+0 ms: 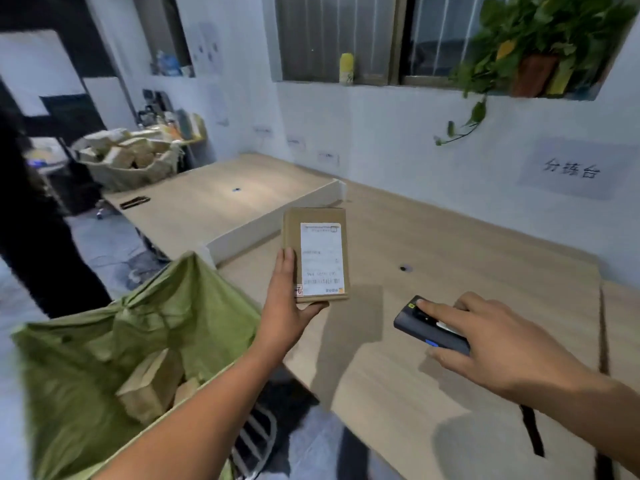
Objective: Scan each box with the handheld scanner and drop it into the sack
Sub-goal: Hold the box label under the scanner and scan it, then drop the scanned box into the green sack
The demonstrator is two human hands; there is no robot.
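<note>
My left hand point(285, 306) holds a flat brown cardboard box point(294, 230) above the table, thumb along its left edge, fingers under it. The white shipping label with a barcode faces up. To the right, my right hand point(495, 344) grips a dark handheld scanner point(420, 323) low over the wooden table point(467, 244), index finger lying on top of it, its front end pointing left toward the box. The green sack point(166, 317) stands open at lower left beside the table's edge, with several brown boxes point(152, 382) inside.
A white divider point(277, 220) separates this table from a second one behind it, where a dark flat object point(135, 202) lies. A bag heaped with parcels point(128, 157) sits farther back left. A dark-clothed person point(31, 216) stands at the left. A potted plant point(533, 46) hangs over the window sill.
</note>
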